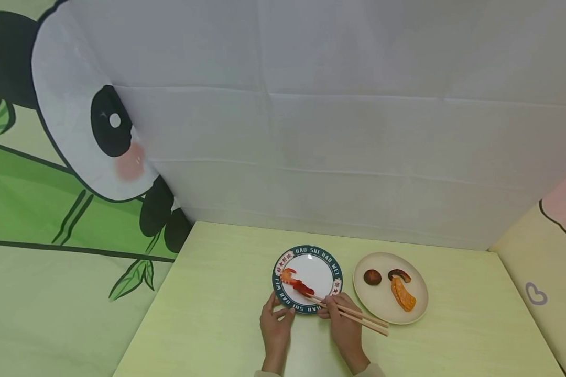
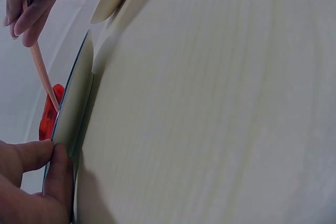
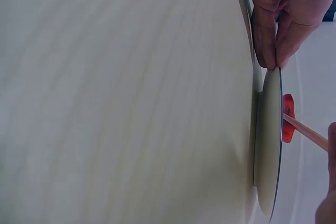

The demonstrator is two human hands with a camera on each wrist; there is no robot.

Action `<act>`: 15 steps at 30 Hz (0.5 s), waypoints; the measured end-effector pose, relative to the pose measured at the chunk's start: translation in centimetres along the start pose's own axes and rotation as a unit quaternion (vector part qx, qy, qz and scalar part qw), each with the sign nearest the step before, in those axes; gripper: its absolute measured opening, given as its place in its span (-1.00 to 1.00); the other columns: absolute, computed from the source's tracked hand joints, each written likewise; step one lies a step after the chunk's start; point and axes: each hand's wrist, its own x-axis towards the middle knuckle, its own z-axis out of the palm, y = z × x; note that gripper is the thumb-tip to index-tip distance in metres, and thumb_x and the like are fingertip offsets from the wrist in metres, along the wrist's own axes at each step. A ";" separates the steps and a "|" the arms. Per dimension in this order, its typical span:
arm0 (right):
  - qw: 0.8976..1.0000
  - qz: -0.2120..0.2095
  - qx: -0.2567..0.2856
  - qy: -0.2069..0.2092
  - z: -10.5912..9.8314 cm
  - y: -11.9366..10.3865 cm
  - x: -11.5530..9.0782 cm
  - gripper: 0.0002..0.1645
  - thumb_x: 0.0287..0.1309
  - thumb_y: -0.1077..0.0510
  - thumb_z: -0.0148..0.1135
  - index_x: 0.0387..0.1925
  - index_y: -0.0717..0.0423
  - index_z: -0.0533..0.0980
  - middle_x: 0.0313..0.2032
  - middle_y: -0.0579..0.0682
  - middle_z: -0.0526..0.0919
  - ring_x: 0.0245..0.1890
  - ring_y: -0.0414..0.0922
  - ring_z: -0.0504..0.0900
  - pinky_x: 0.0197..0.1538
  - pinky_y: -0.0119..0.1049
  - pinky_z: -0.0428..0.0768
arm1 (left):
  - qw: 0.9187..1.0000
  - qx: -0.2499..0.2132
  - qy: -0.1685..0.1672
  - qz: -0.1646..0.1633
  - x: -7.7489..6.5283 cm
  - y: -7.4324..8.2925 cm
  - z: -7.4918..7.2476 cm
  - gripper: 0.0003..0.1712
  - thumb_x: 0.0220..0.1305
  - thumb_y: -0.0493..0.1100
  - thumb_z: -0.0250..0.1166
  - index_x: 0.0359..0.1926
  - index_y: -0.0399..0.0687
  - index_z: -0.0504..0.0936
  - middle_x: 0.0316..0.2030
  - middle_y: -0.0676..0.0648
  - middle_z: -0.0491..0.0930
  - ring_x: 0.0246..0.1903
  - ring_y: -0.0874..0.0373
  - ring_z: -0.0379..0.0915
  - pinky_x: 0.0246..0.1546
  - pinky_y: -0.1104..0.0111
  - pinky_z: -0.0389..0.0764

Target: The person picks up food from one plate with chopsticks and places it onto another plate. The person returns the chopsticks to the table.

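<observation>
A white plate [image 1: 319, 269] with a dark green lettered rim sits on the table. My left hand [image 1: 276, 325] pinches its near left rim, thumb above and fingers below, as the left wrist view shows. In my right hand [image 1: 346, 327] I hold a pair of wooden chopsticks [image 1: 370, 319], their tips at a dark red food piece [image 1: 303, 287] on the plate. This piece also shows above the rim in the left wrist view as a red piece [image 2: 48, 119]. Beside it lies an orange-and-white shrimp [image 1: 287, 276].
To the right stands a cream plate [image 1: 417, 309] carrying a round brown mushroom [image 1: 372, 277], a dark curved slice [image 1: 400, 274] and an orange ridged piece [image 1: 403, 295]. Behind the pale table [image 1: 217, 314] hangs a whitish cloth [image 1: 339, 157] with a panda print at left.
</observation>
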 end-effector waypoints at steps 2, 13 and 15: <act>1.000 -0.004 0.003 0.002 -0.1 -0.1 0.0 -0.79 0.41 0.46 0.20 -0.34 0.50 0.69 -0.38 0.37 0.61 -0.51 0.02 0.81 -0.42 -0.29 0.75 | 1.000 0.003 0.001 -0.002 0.0 0.1 0.0 -0.19 0.10 -0.46 0.46 0.41 -0.40 0.46 0.01 -0.27 0.57 -0.19 -0.03 0.68 -0.30 0.44 0.69; 1.000 0.005 -0.007 0.011 -0.4 -0.8 0.2 -0.80 0.40 0.45 0.22 -0.35 0.48 0.69 -0.39 0.34 0.62 -0.51 -0.01 0.81 -0.42 -0.30 0.74 | 1.000 0.000 0.000 0.003 -0.1 0.3 -0.1 -0.19 0.09 -0.47 0.46 0.41 -0.42 0.46 0.01 -0.29 0.56 -0.20 -0.03 0.69 -0.30 0.41 0.70; 1.000 0.005 -0.006 0.013 -0.4 -0.9 0.3 -0.80 0.40 0.46 0.22 -0.33 0.47 0.70 -0.38 0.34 0.62 -0.51 -0.03 0.81 -0.42 -0.29 0.75 | 1.000 -0.004 -0.002 0.004 -0.1 0.4 -0.1 -0.18 0.09 -0.47 0.47 0.42 -0.41 0.46 0.02 -0.28 0.56 -0.20 -0.02 0.69 -0.31 0.43 0.69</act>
